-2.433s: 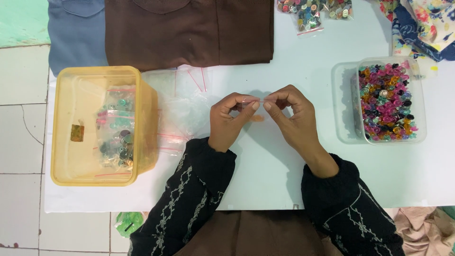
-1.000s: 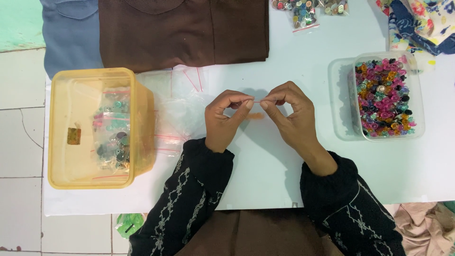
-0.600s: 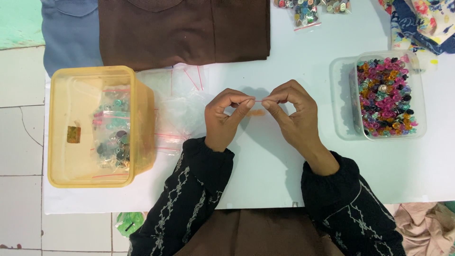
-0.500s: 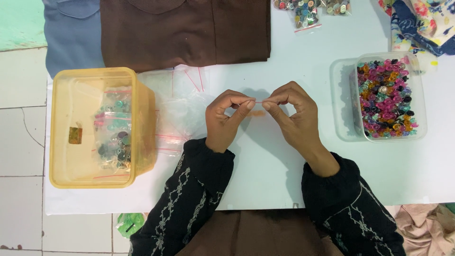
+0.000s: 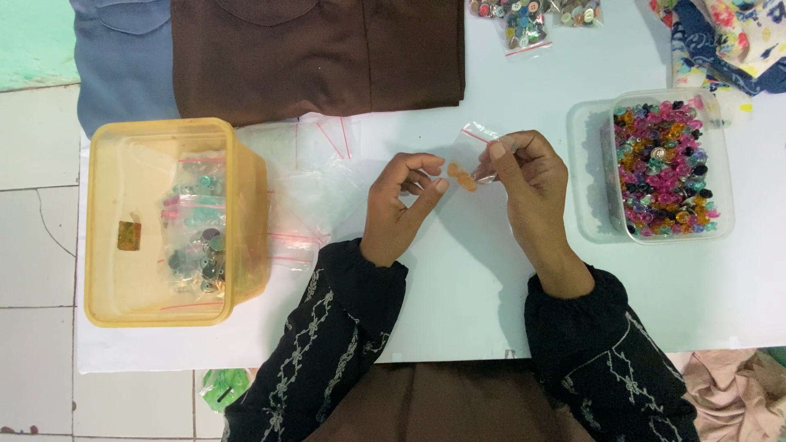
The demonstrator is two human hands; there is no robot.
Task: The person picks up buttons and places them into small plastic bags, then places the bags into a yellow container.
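White table (image 5: 508, 270) — bag (image 5: 475, 160) between right fingers (image 5: 498, 151)

I see the small zip bag (image 5: 479, 160) between my hands at table centre, lidless tub (image 5: 168, 221) (bagged buttons inside) far left, bead container (image 5: 667, 168) right.

Small clear plastic zip bag (image 5: 479, 155) w/ a red seal strip, pinched at its top edge by the right hand (image 5: 528, 176) above a white table. Inside, approx. two small orange buttons (image 5: 463, 178) sit at its lower-left end, near the left hand's (image 5: 401, 200) fingertips.
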